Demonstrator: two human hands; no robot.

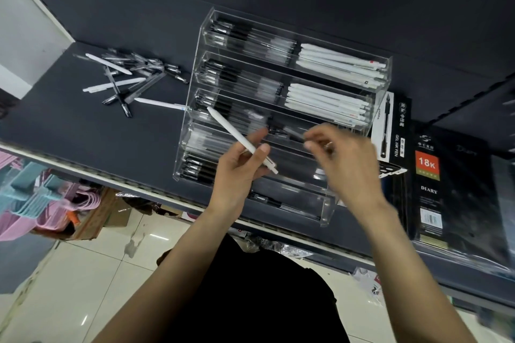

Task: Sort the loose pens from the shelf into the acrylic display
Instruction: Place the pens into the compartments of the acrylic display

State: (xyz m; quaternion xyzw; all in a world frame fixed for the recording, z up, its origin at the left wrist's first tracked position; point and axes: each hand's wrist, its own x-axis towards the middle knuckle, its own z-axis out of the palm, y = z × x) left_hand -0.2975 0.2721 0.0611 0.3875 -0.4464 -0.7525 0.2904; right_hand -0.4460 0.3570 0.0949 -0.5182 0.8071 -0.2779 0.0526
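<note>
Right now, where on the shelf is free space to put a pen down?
The shelf is bare in front of the loose pens, between that pile and the shelf's front edge, left of the acrylic display. It is crowded right of the display, where the pen box and diary stand close.

I see a dark grey flat shelf board [83, 131] carrying everything. Landmark: the clear stepped acrylic display case [323, 211], standing on the board. Left of the case, well apart, a loose heap of black-and-clear pens and white pens [131, 75] lies scattered on the board. One white pen [160, 103] lies between heap and case, its end touching the case's left wall. Just right of the case, black boxed diaries marked "18K DIARY" [434, 189] rest on the board.
</note>
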